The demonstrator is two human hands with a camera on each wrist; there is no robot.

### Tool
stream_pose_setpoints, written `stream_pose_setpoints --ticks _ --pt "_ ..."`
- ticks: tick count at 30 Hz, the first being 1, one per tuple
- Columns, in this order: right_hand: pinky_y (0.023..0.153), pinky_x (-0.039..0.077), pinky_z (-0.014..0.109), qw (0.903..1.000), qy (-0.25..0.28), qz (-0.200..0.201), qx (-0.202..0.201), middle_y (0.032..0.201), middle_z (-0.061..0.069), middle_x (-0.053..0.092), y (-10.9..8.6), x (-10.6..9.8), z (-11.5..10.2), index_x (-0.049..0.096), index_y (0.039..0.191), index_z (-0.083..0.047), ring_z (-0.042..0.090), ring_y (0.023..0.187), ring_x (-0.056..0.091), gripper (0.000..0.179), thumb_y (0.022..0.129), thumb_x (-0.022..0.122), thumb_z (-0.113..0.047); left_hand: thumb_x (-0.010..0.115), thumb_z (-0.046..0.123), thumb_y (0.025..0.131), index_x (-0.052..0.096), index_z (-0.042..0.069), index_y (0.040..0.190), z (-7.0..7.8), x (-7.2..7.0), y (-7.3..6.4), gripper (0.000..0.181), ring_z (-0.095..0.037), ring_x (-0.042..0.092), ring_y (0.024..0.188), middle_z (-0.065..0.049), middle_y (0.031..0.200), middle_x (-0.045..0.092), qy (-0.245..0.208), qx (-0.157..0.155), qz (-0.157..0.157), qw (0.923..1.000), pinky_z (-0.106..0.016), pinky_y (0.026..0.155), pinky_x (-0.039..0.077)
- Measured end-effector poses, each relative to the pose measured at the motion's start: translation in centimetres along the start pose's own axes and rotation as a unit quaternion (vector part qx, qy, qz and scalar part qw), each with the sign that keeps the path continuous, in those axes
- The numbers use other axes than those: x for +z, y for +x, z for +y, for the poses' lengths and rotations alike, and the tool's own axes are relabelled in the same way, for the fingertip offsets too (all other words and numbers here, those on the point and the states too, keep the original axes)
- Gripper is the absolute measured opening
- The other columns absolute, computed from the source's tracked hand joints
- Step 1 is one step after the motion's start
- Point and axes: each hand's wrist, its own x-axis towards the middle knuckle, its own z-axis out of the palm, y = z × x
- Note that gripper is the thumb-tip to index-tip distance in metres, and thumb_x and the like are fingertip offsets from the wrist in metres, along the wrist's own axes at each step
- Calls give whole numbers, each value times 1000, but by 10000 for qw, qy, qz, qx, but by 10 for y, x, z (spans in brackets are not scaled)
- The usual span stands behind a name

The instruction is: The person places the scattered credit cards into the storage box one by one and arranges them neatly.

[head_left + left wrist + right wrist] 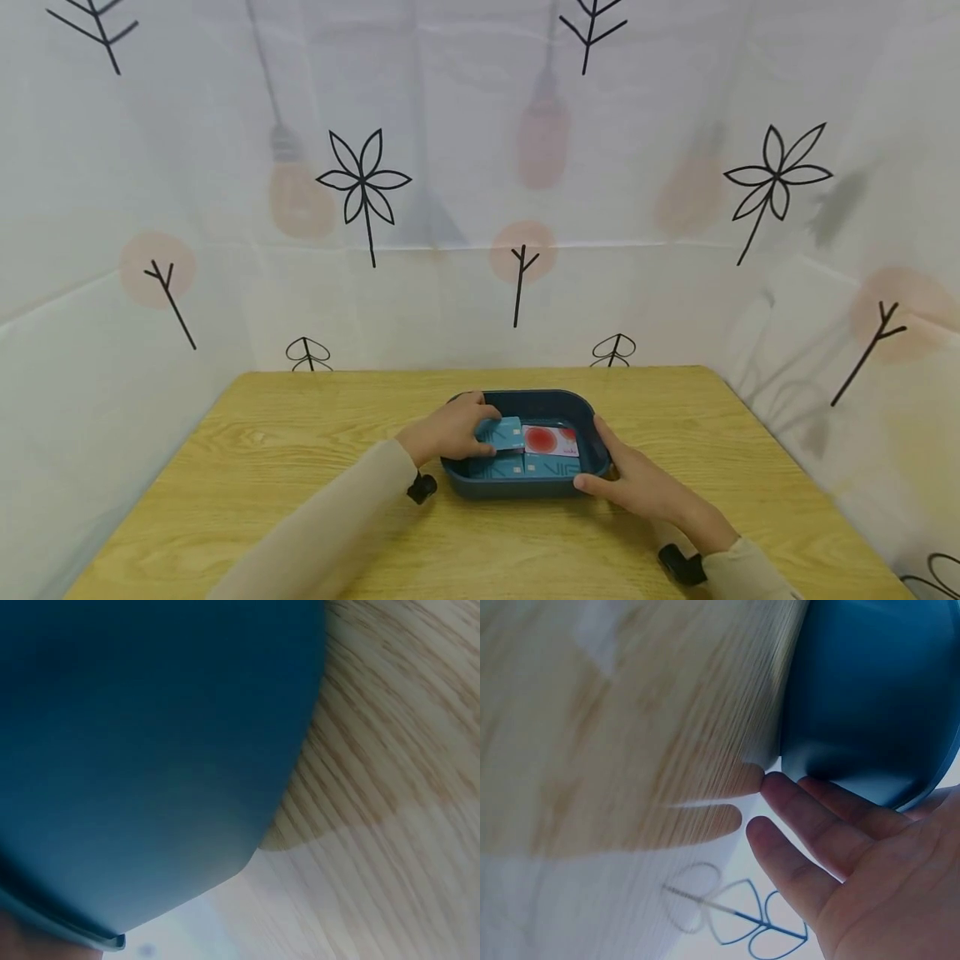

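A dark blue, round-cornered plastic tub stands on the wooden table. My left hand reaches over its left rim and pinches a light-blue card between thumb and fingers. Beside that card lies a white card with a red circle; nearer the front wall are more blue cards. My right hand holds the tub's right front corner, thumb at the front rim. In the right wrist view, fingers lie along the outer wall. The left wrist view mostly shows the tub's outside wall.
Light wood tabletop extends around the tub. A white cloth printed with line-drawn plants and pale bulbs hangs behind the table and along both sides. Each wrist bears a small black camera.
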Motion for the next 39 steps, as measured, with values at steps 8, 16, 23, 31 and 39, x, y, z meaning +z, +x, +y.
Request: stream_pose_setpoints --ticks 8,16,23,31,39 --pt "86 42 45 10000 -21 0 49 148 21 33 1 0 0 0 154 -8 21 99 50 100 88 62 -52 70 45 85 58 19 130 2 0 4 53 -13 47 94 -1 109 50 404 23 -85 9991 -29 82 45" --pt "92 40 51 10000 12 8 35 151 22 28 1 1 -1 1 154 -8 26 111 49 100 88 62 -52 70 45 84 59 20 130 3 2 7 53 -16 49 102 -1 113 51 839 -73 -183 9963 -31 87 46" --pt "87 42 46 9999 47 -15 114 148 21 33 1 0 -2 0 154 -7 22 100 49 102 87 63 -52 70 47 84 57 23 131 3 4 11 54 -16 49 105 0 115 51 1004 -183 -359 9941 -33 89 46" --pt "78 41 39 9999 82 -61 124 142 19 39 1 0 -2 -1 154 -8 18 87 49 102 87 63 -52 70 48 83 57 26 131 3 8 15 54 -15 51 106 1 116 53 1133 -197 -434 9924 -34 89 46" --pt "80 41 41 9999 65 -38 99 144 20 38 1 1 -2 -1 154 -8 19 89 49 101 88 62 -51 71 47 82 59 24 130 2 9 18 54 -15 53 106 0 118 55 1200 -188 -482 9914 -33 91 46"
